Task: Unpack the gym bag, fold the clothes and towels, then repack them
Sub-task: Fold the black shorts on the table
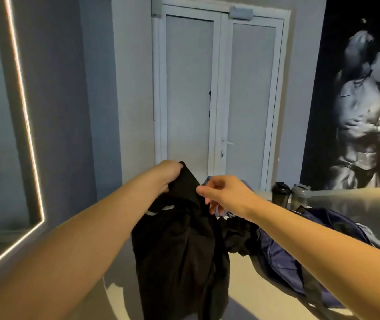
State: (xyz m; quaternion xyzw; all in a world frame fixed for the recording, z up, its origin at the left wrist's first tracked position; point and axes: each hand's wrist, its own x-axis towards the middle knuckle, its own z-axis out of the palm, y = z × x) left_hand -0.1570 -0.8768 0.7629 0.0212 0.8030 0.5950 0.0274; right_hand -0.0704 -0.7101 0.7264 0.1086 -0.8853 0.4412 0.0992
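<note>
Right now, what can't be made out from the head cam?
black garment: head view; it is bunched and the bottom edge cuts it off, so its type is unclear.
left hand: fingertips hidden behind the garment it grips.
gym bag: contents hidden by the right arm and dark folds.
shaker bottles: bases hidden behind the bag.

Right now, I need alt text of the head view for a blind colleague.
A black garment is held up over a counter: the left hand grips its top corner, the right hand pinches the edge. A navy gym bag and two shaker bottles sit nearby.
</note>
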